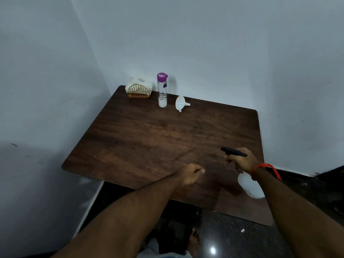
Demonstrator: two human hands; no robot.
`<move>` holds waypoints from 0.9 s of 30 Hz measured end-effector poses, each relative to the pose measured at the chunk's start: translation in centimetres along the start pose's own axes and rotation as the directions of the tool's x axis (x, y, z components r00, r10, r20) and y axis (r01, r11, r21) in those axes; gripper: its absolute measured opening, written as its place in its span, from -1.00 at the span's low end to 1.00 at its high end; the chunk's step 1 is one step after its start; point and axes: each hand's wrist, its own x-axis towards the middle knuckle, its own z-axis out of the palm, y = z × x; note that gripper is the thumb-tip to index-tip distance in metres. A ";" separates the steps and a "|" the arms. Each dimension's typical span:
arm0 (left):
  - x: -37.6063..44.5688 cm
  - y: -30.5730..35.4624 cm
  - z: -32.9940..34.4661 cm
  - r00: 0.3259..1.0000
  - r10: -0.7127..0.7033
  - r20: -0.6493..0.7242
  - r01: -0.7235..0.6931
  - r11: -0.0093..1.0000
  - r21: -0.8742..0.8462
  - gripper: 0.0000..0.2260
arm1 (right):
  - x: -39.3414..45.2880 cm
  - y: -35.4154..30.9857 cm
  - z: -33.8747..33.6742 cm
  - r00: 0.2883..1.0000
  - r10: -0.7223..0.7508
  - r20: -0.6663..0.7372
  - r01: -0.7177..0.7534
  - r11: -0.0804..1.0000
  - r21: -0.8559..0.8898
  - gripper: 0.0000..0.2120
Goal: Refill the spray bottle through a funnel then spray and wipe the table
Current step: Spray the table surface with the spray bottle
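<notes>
Two bare hands are working low in the frame: the right hand point(242, 162) is gripping the neck of a translucent white spray bottle with a black trigger head point(248, 185), tilted over the lower right of the dark wooden table point(149, 138), while the left hand point(191, 174) is hovering curled into an empty fist at lower centre. Up top, a white plastic funnel point(181, 103) is lying on its side beside a clear purple-capped bottle point(162, 90) and a gold wire napkin holder point(139, 91)

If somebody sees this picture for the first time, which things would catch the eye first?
First, the right hand gripping a tilted white spray bottle over the near right of the dark wooden table. Next, the purple-capped water bottle standing at the far edge, between a napkin holder and a white funnel lying on its side.
</notes>
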 end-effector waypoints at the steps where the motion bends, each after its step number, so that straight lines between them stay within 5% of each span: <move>1: -0.1 0.1 -0.1 1.000 -0.004 0.013 0.004 1.000 -0.011 -0.67 | 0.0 -0.1 0.1 1.000 -0.003 0.022 0.003 1.000 -0.009 -0.91; 13: -0.5 -0.5 -0.5 0.998 -0.048 0.033 0.049 0.999 -0.017 -0.70 | -0.4 -0.9 -0.3 0.973 -0.055 0.222 0.059 0.998 -0.008 -0.84; 27: -0.2 -0.8 -0.7 0.990 -0.109 0.088 0.111 0.994 -0.012 -0.70 | 0.5 -1.9 1.0 0.991 -0.127 0.050 0.123 0.990 0.075 -0.89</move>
